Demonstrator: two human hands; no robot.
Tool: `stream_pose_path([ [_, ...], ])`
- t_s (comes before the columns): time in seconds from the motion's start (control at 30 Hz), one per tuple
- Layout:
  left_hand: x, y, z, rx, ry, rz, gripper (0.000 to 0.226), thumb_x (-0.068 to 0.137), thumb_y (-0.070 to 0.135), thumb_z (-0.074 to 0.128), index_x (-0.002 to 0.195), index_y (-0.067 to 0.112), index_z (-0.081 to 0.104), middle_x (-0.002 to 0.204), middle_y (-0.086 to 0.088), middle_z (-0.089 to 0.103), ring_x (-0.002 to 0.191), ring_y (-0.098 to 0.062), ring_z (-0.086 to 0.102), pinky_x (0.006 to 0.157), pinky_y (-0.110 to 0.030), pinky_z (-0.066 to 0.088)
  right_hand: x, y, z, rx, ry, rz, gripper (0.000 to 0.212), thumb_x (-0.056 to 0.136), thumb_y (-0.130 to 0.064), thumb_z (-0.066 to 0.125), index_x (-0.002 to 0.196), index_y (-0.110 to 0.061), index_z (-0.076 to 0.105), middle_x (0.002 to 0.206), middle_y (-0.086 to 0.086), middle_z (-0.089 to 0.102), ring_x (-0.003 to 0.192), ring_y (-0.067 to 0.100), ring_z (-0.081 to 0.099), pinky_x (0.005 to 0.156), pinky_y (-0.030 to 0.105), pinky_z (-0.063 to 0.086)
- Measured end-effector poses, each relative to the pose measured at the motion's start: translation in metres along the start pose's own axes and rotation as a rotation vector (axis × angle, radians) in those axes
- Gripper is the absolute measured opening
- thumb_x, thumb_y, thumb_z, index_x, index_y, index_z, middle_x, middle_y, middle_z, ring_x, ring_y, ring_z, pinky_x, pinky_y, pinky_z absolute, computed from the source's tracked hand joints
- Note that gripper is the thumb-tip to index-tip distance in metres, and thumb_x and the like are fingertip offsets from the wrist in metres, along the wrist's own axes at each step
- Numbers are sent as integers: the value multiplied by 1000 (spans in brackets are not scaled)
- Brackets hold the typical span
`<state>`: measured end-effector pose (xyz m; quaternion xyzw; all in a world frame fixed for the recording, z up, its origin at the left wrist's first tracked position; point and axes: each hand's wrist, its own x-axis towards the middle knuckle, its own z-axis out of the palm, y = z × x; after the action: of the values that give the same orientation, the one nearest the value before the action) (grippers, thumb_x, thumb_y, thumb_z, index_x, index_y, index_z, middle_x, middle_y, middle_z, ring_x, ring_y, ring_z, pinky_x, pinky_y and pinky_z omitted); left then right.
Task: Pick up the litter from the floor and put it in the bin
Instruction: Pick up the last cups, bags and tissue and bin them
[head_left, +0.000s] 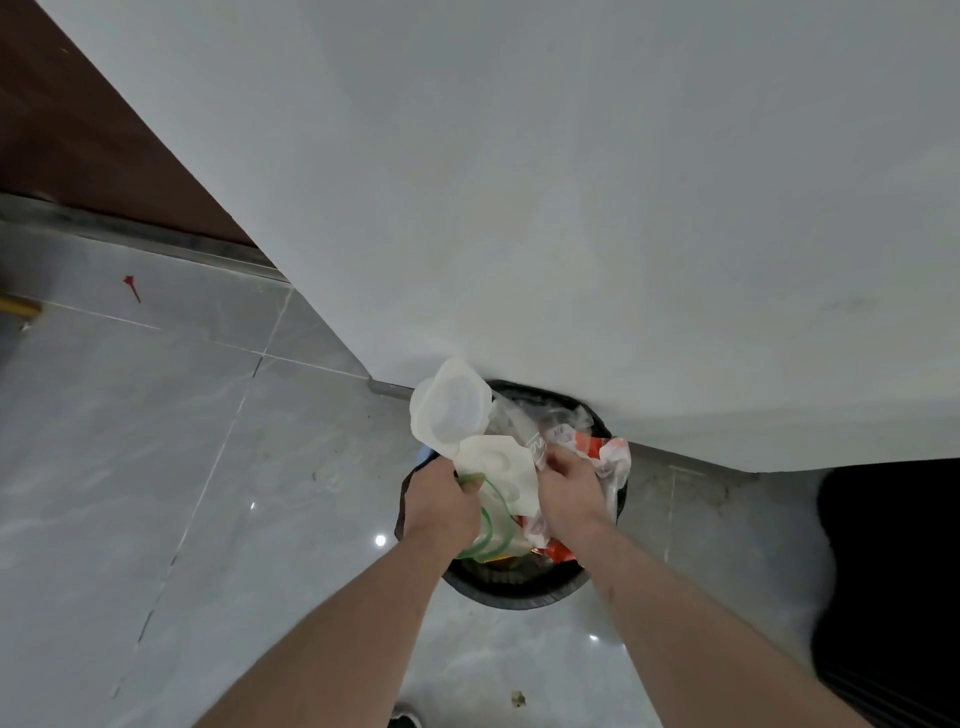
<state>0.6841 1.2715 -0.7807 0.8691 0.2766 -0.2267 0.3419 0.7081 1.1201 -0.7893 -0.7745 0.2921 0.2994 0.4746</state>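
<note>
Both hands are over the black bin (511, 592), which stands on the grey tiled floor (156, 467) against the white wall (571, 208). The left hand (441, 506) has its fingers curled round white litter: a plastic lid (452, 410) and paper (501, 470). The right hand (569, 488) grips a red and clear wrapper (605, 452). A small scrap (517, 699) lies on the floor near the bin.

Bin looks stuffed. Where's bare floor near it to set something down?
Bare tiles lie left of the bin, between it and the wall's corner, and on the near side under the forearms, apart from a small scrap. The bin mouth is crowded: left hand and right hand hold litter over it.
</note>
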Motion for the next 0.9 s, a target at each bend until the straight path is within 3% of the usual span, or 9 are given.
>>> stream_pose_path([
  [0.1, 1, 1, 8, -7, 37, -20, 19, 98, 25, 61, 109, 13, 69, 101, 9, 59, 86, -14, 49, 76, -27, 40, 13, 11, 7, 31, -47, 49, 42, 83, -31, 43, 116, -45, 65, 115, -6, 67, 109, 27, 58, 102, 48, 49],
  [0.17, -2, 5, 9, -20, 67, -39, 21, 99, 25, 60, 112, 11, 68, 96, 9, 55, 86, -13, 48, 75, -26, 38, 14, 13, 9, 48, -67, 97, 56, 80, -31, 41, 132, -43, 57, 125, -3, 60, 117, 29, 54, 107, 49, 44],
  [0.23, -10, 10, 7, -41, 70, -70, 20, 99, 25, 60, 113, 12, 66, 95, 7, 58, 86, -14, 49, 75, -27, 39, -6, 1, 7, 34, -60, 91, 65, 76, -26, 36, 136, -46, 52, 128, -6, 54, 117, 28, 53, 107, 47, 44],
  [0.33, -28, 12, 1, -112, 70, -126, 25, 96, 23, 63, 119, 15, 59, 115, 0, 63, 97, -21, 58, 80, -32, 44, -37, -6, 4, 34, -13, 71, 66, 83, -16, 38, 142, -45, 47, 137, -9, 50, 116, 23, 49, 105, 35, 40],
  [0.47, -54, 11, -9, -253, 46, -169, 62, 88, 18, 70, 142, 17, 39, 140, -7, 42, 122, -31, 53, 104, -46, 46, -72, -13, -5, 37, 34, -5, 63, 90, -22, 39, 146, -51, 36, 140, 1, 50, 118, 27, 54, 105, 37, 44],
  [0.53, -62, 13, -17, -338, 34, -183, 74, 86, 15, 71, 149, 21, 31, 144, -7, 35, 126, -31, 49, 109, -47, 43, -87, -16, -14, 83, 51, -78, 57, 95, -24, 45, 144, -52, 37, 144, -3, 46, 119, 23, 55, 101, 38, 49],
  [0.63, -72, 15, -30, -400, 30, -210, 84, 88, 10, 69, 155, 20, 21, 151, -6, 27, 129, -30, 48, 106, -39, 43, -109, -16, -33, 61, 79, -148, 59, 96, -18, 50, 139, -56, 39, 140, -14, 50, 118, 16, 58, 91, 35, 54],
  [0.77, -87, 11, -43, -353, 29, -206, 89, 87, 8, 68, 158, 17, 15, 158, -4, 18, 130, -28, 47, 91, -29, 42, -132, 0, -50, -40, 128, -153, 63, 92, -3, 41, 142, -41, 44, 139, -9, 52, 128, 18, 53, 102, 44, 50],
  [0.9, -108, 6, -53, -286, -9, -151, 81, 90, 9, 67, 156, 16, 20, 157, -4, 24, 131, -25, 48, 96, -26, 39, -153, 12, -62, -117, 136, -153, 59, 93, -1, 42, 142, -34, 46, 142, -9, 48, 120, 11, 52, 97, 41, 53],
])
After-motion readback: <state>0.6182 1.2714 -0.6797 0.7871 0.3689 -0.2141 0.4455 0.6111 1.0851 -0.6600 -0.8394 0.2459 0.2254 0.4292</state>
